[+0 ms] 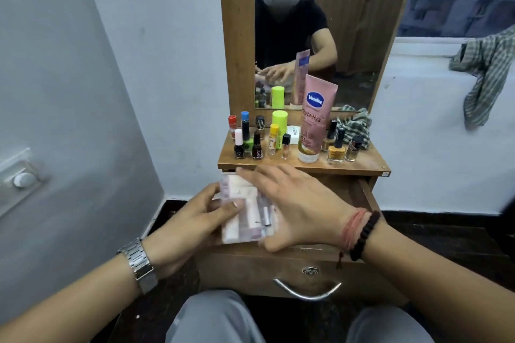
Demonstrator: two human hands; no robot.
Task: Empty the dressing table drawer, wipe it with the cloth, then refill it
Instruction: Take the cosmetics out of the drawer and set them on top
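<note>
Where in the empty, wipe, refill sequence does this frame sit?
Cannot tell if emptying or refilling. Bottles and the Vaseline tube stand on the tabletop; the cloth lies there unused. Both hands, left hand and right hand, hold a clear pouch over the open drawer.

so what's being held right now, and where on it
A clear packet of small cosmetics, over the open drawer. The left hand grips its left edge, thumb on top; the right hand lies flat over its right side.

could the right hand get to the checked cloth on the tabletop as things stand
Probably not cleanly. The right hand lies over the clear packet above the open drawer, and the nail polish bottles and pink Vaseline tube stand in front of the checked cloth.
</note>
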